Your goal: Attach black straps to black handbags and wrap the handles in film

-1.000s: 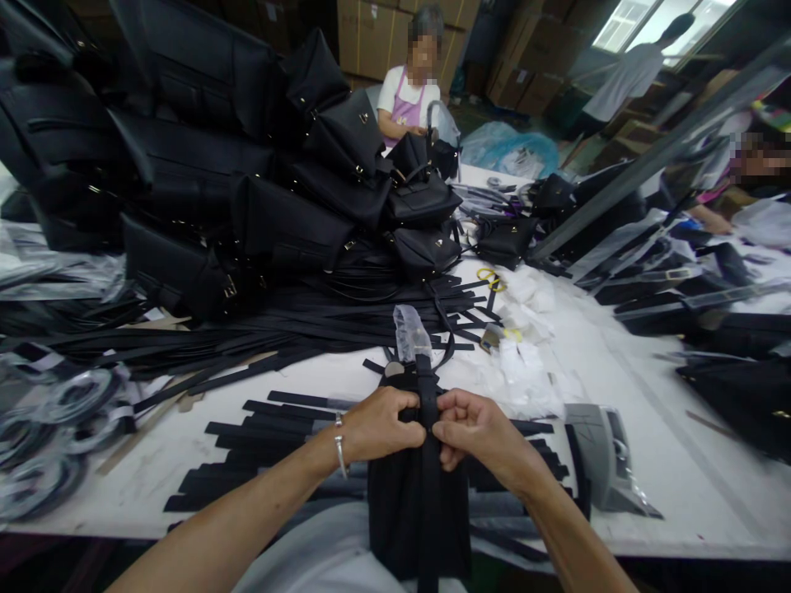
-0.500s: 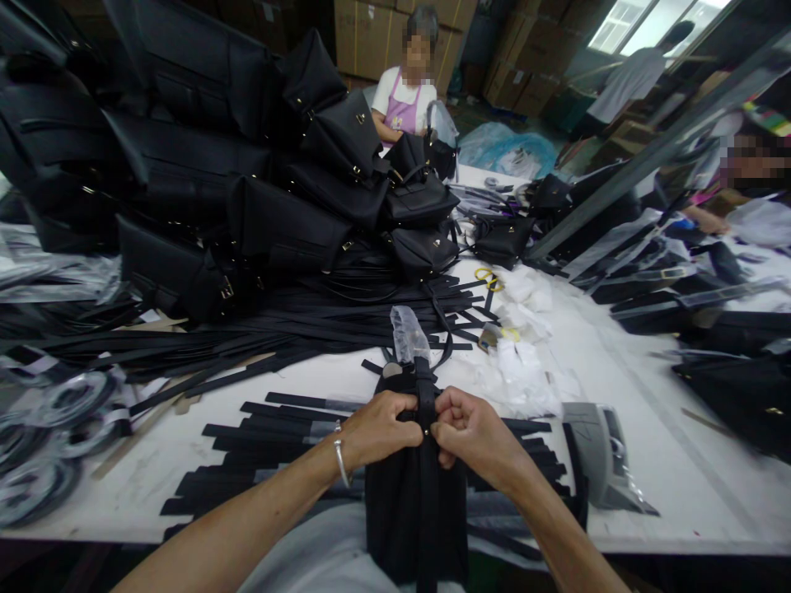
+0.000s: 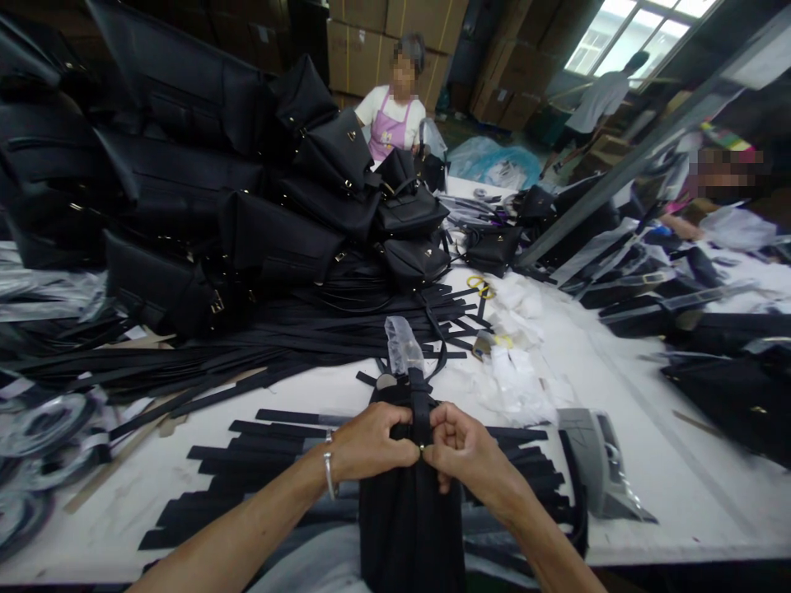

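Observation:
A black bag [image 3: 408, 527] lies in front of me at the table's near edge, with a black strap [image 3: 421, 403] running lengthwise over it. My left hand [image 3: 383, 441] grips the strap from the left, its thumb beside a small gold stud [image 3: 422, 448]. From the right, my right hand [image 3: 456, 445] pinches the same strap, fingers curled and thumb at the stud. Clear plastic wrap [image 3: 403, 344] covers the strap's far end. Beneath the bag, several black strips [image 3: 247, 461] are spread across the table.
Black handbags [image 3: 278, 235] are piled at the left and back. Yellow-handled scissors [image 3: 479, 287] and white scraps [image 3: 519, 379] lie beyond my right hand. A grey tape dispenser [image 3: 590, 461] stands at the right, plastic rolls [image 3: 53, 424] at the left. A co-worker [image 3: 395, 123] sits opposite.
The view has shifted slightly, so the scene sits a little lower and further left. Both hands stay on the strap, with their thumbs now closer together at the stud.

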The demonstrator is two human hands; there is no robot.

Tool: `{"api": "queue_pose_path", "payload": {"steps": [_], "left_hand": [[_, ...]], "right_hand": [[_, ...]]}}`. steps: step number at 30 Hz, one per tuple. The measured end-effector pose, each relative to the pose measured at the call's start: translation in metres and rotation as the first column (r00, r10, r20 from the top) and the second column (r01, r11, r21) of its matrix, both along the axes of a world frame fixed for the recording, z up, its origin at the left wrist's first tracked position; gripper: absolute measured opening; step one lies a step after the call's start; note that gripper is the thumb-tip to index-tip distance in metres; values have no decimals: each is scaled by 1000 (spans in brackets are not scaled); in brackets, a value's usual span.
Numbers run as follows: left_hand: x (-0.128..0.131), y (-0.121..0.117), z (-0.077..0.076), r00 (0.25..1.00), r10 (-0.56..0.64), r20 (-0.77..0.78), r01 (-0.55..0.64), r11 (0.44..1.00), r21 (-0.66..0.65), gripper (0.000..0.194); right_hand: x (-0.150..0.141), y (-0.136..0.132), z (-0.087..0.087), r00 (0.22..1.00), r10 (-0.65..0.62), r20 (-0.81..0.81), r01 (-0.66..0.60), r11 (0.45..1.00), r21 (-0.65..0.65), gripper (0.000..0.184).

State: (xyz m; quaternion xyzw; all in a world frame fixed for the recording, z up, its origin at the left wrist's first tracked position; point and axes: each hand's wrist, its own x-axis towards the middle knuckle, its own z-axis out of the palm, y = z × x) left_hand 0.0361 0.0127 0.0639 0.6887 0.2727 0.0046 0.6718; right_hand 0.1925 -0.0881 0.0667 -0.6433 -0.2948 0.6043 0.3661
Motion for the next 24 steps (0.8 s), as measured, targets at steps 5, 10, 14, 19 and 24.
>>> {"api": "queue_pose_path", "payload": {"steps": [5,10,14,19,24], "left_hand": [[8,-6,10,999,6,36,-8,999,44,23],[33,-22,23,995,-46,92,-3,881,474,5],[51,-17,46,964,-190,186,-22,642,767,13],[57,3,33,944,-313,102,14,349,937,14],[55,21,-57,964,-262,-37,119,303,945,13]], "right_hand": [[19,6,15,996,51,69,-55,997,60,27],[31,23,36,961,-70,267,-5,963,269,31],[41,23,60,970,-209,127,154,925,348,34],[46,7,66,917,-171,360,-31,870,492,20],[30,6,-10,873,-106,475,-90,924,372,21]]}}
